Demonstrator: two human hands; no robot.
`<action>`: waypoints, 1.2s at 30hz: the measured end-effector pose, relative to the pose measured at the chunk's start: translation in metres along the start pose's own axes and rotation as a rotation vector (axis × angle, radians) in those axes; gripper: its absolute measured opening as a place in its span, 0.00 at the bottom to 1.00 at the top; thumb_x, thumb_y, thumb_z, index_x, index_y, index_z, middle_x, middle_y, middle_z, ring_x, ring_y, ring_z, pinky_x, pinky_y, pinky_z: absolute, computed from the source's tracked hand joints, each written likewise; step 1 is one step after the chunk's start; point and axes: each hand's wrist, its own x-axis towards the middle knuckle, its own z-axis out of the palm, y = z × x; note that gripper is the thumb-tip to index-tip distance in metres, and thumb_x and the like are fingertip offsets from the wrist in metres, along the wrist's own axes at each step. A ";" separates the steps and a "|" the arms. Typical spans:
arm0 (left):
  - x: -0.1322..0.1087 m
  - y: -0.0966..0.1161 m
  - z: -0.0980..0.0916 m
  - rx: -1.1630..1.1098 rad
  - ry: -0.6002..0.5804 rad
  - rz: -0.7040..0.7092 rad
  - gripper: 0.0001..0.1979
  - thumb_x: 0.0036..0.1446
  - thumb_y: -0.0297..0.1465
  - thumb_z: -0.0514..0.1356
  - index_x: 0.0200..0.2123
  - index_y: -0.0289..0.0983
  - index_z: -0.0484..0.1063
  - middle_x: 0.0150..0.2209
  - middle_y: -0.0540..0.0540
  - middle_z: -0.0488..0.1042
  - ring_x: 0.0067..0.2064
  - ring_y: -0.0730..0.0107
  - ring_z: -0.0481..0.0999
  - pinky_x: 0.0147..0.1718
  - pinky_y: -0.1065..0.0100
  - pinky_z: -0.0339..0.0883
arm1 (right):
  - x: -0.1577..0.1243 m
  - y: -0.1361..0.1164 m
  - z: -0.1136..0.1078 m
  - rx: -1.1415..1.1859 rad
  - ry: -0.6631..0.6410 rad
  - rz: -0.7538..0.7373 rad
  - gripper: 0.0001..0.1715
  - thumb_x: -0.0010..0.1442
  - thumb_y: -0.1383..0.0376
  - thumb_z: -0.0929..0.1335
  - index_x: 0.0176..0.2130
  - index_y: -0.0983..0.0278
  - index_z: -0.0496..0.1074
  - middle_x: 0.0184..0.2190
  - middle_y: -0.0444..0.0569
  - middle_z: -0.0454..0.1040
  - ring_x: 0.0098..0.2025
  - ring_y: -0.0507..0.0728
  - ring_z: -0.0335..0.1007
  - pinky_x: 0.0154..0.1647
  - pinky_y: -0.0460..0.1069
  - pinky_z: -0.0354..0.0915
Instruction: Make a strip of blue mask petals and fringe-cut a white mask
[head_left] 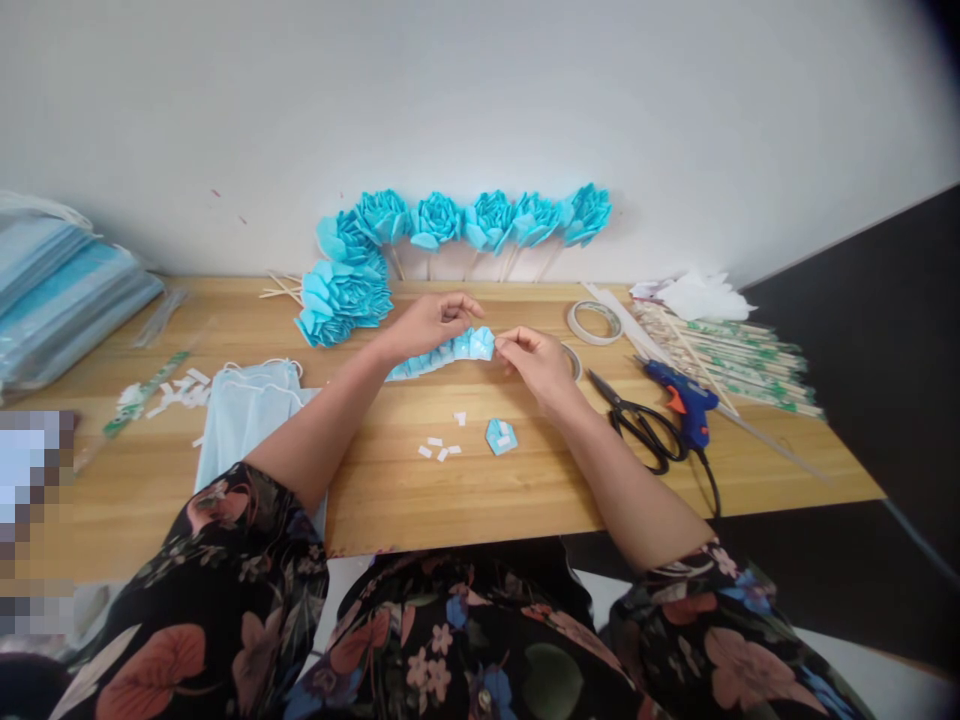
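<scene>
A row of overlapping light-blue petals [442, 355] lies on the wooden table in front of me. Over its right part hovers my left hand [431, 325], fingers loosely bent and apart, with nothing seen in them. The thumb and forefinger of my right hand [534, 362] pinch the edge of the end petal [481, 343]. Nearer to me lies a single blue petal [501, 437] with small white pieces on it. To its left are several small white tape pieces [439, 450].
Blue flowers on sticks [491, 220] lean against the wall. Blue face masks [251, 405] and white scraps [191, 388] lie left. At right are tape rolls [595, 322], black scissors [637, 420], a blue glue gun [694, 405] and wrapped sticks [757, 365]. A mask stack [67, 300] stands far left.
</scene>
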 end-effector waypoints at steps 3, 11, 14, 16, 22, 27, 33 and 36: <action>-0.001 0.002 0.001 -0.004 -0.008 0.001 0.12 0.54 0.31 0.63 0.42 0.34 0.75 0.31 0.48 0.75 0.32 0.72 0.72 0.32 0.70 0.62 | 0.000 0.000 0.000 -0.016 0.005 -0.006 0.10 0.53 0.58 0.69 0.27 0.61 0.74 0.23 0.41 0.71 0.24 0.50 0.62 0.27 0.47 0.60; -0.004 0.010 0.000 -0.007 -0.090 -0.016 0.16 0.54 0.33 0.65 0.46 0.34 0.74 0.31 0.50 0.73 0.33 0.73 0.72 0.34 0.69 0.64 | 0.000 -0.001 0.000 -0.010 0.003 -0.010 0.09 0.52 0.59 0.70 0.27 0.62 0.74 0.23 0.42 0.72 0.23 0.50 0.62 0.27 0.47 0.61; -0.004 0.011 -0.001 -0.007 -0.122 -0.014 0.17 0.52 0.29 0.65 0.47 0.33 0.73 0.33 0.49 0.74 0.34 0.73 0.73 0.35 0.70 0.65 | -0.001 -0.001 0.000 -0.021 0.007 -0.015 0.09 0.52 0.59 0.70 0.26 0.62 0.74 0.22 0.42 0.72 0.23 0.50 0.62 0.26 0.47 0.61; -0.003 0.009 0.000 -0.004 -0.120 -0.009 0.17 0.51 0.27 0.64 0.47 0.33 0.73 0.34 0.48 0.75 0.34 0.74 0.73 0.35 0.70 0.65 | 0.000 -0.001 0.000 -0.008 0.005 -0.005 0.10 0.52 0.58 0.70 0.26 0.62 0.75 0.23 0.42 0.72 0.24 0.50 0.62 0.26 0.47 0.62; 0.000 0.000 0.002 -0.027 -0.034 -0.002 0.17 0.50 0.25 0.63 0.45 0.33 0.73 0.34 0.48 0.76 0.33 0.74 0.73 0.32 0.72 0.65 | 0.000 -0.004 -0.001 0.203 -0.006 0.095 0.21 0.54 0.54 0.69 0.45 0.61 0.78 0.35 0.47 0.78 0.36 0.54 0.72 0.30 0.46 0.69; 0.000 0.002 0.005 -0.018 -0.023 0.020 0.16 0.50 0.25 0.63 0.45 0.33 0.74 0.35 0.47 0.77 0.36 0.73 0.75 0.36 0.71 0.67 | -0.001 -0.004 0.007 0.190 -0.139 0.057 0.36 0.50 0.55 0.74 0.57 0.59 0.71 0.36 0.46 0.76 0.40 0.57 0.72 0.32 0.48 0.72; -0.003 0.008 0.008 0.008 -0.055 0.039 0.14 0.52 0.26 0.63 0.44 0.33 0.74 0.36 0.46 0.77 0.37 0.72 0.75 0.38 0.70 0.67 | 0.001 0.000 0.018 0.153 -0.159 0.036 0.38 0.48 0.59 0.74 0.59 0.58 0.67 0.40 0.46 0.77 0.39 0.57 0.72 0.31 0.48 0.71; -0.003 0.007 0.010 0.002 -0.070 0.040 0.13 0.52 0.25 0.62 0.43 0.32 0.73 0.36 0.47 0.76 0.36 0.73 0.74 0.38 0.70 0.67 | 0.002 0.002 0.020 0.087 -0.134 0.034 0.33 0.48 0.61 0.71 0.55 0.60 0.69 0.36 0.44 0.76 0.34 0.55 0.71 0.29 0.48 0.69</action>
